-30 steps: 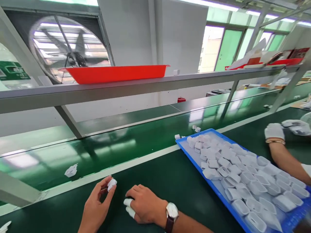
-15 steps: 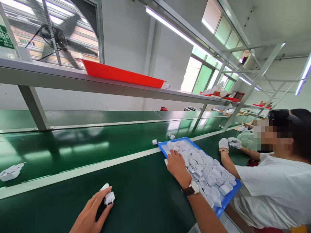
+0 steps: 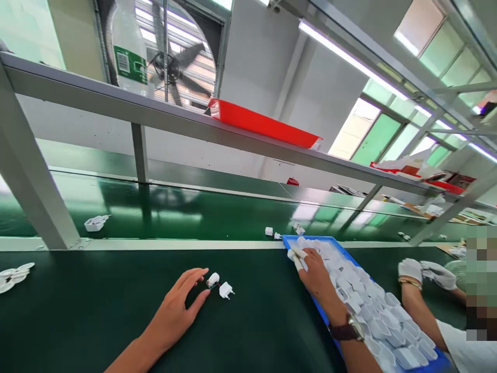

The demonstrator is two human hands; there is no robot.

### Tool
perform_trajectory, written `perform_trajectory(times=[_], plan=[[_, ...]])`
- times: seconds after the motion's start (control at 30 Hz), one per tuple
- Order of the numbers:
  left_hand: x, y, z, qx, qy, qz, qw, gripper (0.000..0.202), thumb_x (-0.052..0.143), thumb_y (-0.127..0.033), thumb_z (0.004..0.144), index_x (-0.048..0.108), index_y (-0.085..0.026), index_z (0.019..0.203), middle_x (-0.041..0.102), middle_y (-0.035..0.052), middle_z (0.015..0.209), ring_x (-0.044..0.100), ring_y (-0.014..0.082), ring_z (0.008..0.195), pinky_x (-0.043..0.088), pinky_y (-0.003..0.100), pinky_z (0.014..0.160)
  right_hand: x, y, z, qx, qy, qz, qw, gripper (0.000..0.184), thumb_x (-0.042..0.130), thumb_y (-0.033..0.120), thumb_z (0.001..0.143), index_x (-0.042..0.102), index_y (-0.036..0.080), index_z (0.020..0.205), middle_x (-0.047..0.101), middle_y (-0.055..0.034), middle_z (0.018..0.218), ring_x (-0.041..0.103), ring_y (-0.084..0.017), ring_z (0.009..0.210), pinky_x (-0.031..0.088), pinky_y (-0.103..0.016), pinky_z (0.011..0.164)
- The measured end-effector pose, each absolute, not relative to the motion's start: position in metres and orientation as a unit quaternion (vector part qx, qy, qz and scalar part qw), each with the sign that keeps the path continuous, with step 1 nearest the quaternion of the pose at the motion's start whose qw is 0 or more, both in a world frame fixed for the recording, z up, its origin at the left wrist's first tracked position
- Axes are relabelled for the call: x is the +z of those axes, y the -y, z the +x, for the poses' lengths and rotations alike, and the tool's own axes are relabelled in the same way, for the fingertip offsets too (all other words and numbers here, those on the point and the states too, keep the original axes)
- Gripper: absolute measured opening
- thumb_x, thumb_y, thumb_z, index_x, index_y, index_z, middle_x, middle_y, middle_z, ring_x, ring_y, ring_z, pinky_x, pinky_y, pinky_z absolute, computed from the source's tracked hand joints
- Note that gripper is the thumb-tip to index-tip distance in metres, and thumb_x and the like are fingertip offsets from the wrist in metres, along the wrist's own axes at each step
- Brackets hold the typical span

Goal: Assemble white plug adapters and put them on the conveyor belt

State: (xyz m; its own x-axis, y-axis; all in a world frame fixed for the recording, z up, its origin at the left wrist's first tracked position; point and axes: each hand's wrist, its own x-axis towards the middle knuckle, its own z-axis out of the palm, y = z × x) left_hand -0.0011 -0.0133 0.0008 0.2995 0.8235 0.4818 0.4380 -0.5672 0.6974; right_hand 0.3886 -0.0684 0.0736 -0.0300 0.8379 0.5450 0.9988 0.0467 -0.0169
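Note:
Beside my left hand [image 3: 176, 305], a small white plug with two pins [image 3: 225, 290] lies on the dark green work surface, joined by a short red wire to a small white part [image 3: 213, 280]. The thumb and fingers are apart around the near side of that part. My right hand [image 3: 318, 277], with a watch on its wrist and white covers on some fingertips, is at the left edge of a blue tray [image 3: 319, 314]. Its fingers are bent together there; what lies between them blends with the white covers. Many white plastic casings [image 3: 382, 311] fill the tray.
Small white parts [image 3: 269, 231] sit on the green belt behind the tray. White pieces [image 3: 15, 275] lie at far left, and another [image 3: 96, 223] behind the post. A shelf carries a bottle [image 3: 130, 57] and red tray [image 3: 264, 124]. A co-worker's gloved hands [image 3: 427, 272] are at right.
My left hand has let go of the white plug and part, which now lie on the surface. My right hand has moved to the tray's left edge. The view has turned left.

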Motion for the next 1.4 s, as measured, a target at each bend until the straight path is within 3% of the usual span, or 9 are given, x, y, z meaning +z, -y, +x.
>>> perform_trajectory(times=[0.1, 0.3, 0.53, 0.7, 0.9, 1.03, 1.13, 1.23, 1.4], plan=[[0.003, 0.016, -0.001, 0.420, -0.401, 0.777, 0.244, 0.043, 0.063, -0.038, 0.091, 0.063, -0.030, 0.134, 0.069, 0.0071, 0.126, 0.072, 0.0233, 0.099, 0.061, 0.037, 0.094, 0.059, 0.057, 0.314, -0.097, 0.790, -0.553, 0.246, 0.049, 0.046, 0.002, 0.086, 0.065, 0.025, 0.125, 0.069, -0.0066, 0.113, 0.061, -0.023, 0.111, 0.053, -0.038, 0.096], [-0.001, 0.015, -0.005, 0.410, -0.399, 0.778, 0.259, 0.050, 0.062, -0.028, 0.090, 0.057, -0.029, 0.139, 0.068, 0.0089, 0.128, 0.067, 0.0266, 0.114, 0.056, 0.045, 0.102, 0.043, 0.036, 0.196, 0.019, 0.899, -0.341, 0.276, 0.056, 0.050, 0.001, 0.089, 0.053, 0.026, 0.140, 0.072, -0.0058, 0.114, 0.060, -0.023, 0.114, 0.049, -0.040, 0.101], [-0.010, -0.005, -0.022, 0.368, -0.478, 0.770, 0.210, 0.045, 0.053, -0.021, 0.092, 0.059, -0.026, 0.136, 0.067, 0.0086, 0.127, 0.066, 0.0257, 0.112, 0.055, 0.043, 0.100, 0.026, 0.029, 0.207, 0.055, 0.844, -0.453, 0.282, 0.076, 0.066, 0.015, 0.084, 0.032, 0.018, 0.152, 0.063, -0.0126, 0.123, 0.057, -0.029, 0.110, 0.051, -0.048, 0.095], [-0.014, -0.007, -0.023, 0.333, -0.485, 0.798, 0.129, 0.049, 0.061, -0.021, 0.088, 0.058, -0.025, 0.137, 0.068, 0.0093, 0.124, 0.061, 0.0308, 0.117, 0.051, 0.050, 0.102, -0.002, 0.028, 0.217, 0.020, 0.828, -0.509, 0.235, 0.056, 0.055, 0.009, 0.086, 0.048, 0.018, 0.141, 0.064, -0.0112, 0.103, 0.058, -0.027, 0.087, 0.053, -0.044, 0.079], [-0.003, 0.010, -0.011, 0.341, -0.384, 0.856, 0.062, 0.055, 0.067, -0.033, 0.093, 0.051, -0.023, 0.145, 0.067, 0.0138, 0.127, 0.059, 0.0338, 0.121, 0.050, 0.052, 0.103, -0.012, 0.024, 0.212, 0.068, 0.794, -0.486, 0.358, 0.052, 0.045, 0.008, 0.091, 0.047, 0.019, 0.141, 0.064, -0.0061, 0.092, 0.058, -0.021, 0.078, 0.053, -0.035, 0.070], [-0.002, 0.023, -0.001, 0.363, -0.376, 0.845, 0.115, 0.055, 0.066, -0.036, 0.094, 0.049, -0.024, 0.145, 0.065, 0.0133, 0.126, 0.064, 0.0304, 0.116, 0.054, 0.047, 0.103, -0.010, 0.031, 0.201, 0.191, 0.740, -0.457, 0.455, 0.046, 0.047, 0.012, 0.093, 0.049, 0.025, 0.137, 0.062, -0.0013, 0.091, 0.058, -0.015, 0.074, 0.054, -0.029, 0.068], [0.001, 0.027, 0.004, 0.385, -0.398, 0.809, 0.196, 0.043, 0.064, -0.033, 0.096, 0.054, -0.027, 0.138, 0.065, 0.0098, 0.121, 0.069, 0.0240, 0.103, 0.061, 0.037, 0.090, -0.011, 0.035, 0.193, 0.231, 0.713, -0.441, 0.494, 0.041, 0.050, 0.015, 0.094, 0.052, 0.026, 0.133, 0.063, 0.0000, 0.090, 0.060, -0.014, 0.073, 0.054, -0.027, 0.068], [0.009, 0.029, 0.006, 0.405, -0.410, 0.777, 0.254, 0.032, 0.063, -0.028, 0.094, 0.062, -0.028, 0.126, 0.065, 0.0060, 0.109, 0.067, 0.0190, 0.087, 0.062, 0.034, 0.082, -0.010, 0.036, 0.190, 0.228, 0.710, -0.432, 0.508, 0.041, 0.050, 0.014, 0.094, 0.052, 0.026, 0.133, 0.063, -0.0003, 0.091, 0.060, -0.014, 0.073, 0.055, -0.027, 0.068], [0.015, 0.027, 0.006, 0.410, -0.409, 0.747, 0.326, 0.040, 0.056, -0.022, 0.092, 0.062, -0.028, 0.131, 0.064, 0.0079, 0.112, 0.067, 0.0206, 0.096, 0.062, 0.037, 0.087, -0.002, 0.036, 0.192, 0.176, 0.747, -0.417, 0.488, 0.045, 0.050, 0.011, 0.092, 0.052, 0.024, 0.135, 0.064, -0.0055, 0.102, 0.062, -0.017, 0.086, 0.056, -0.032, 0.078]])
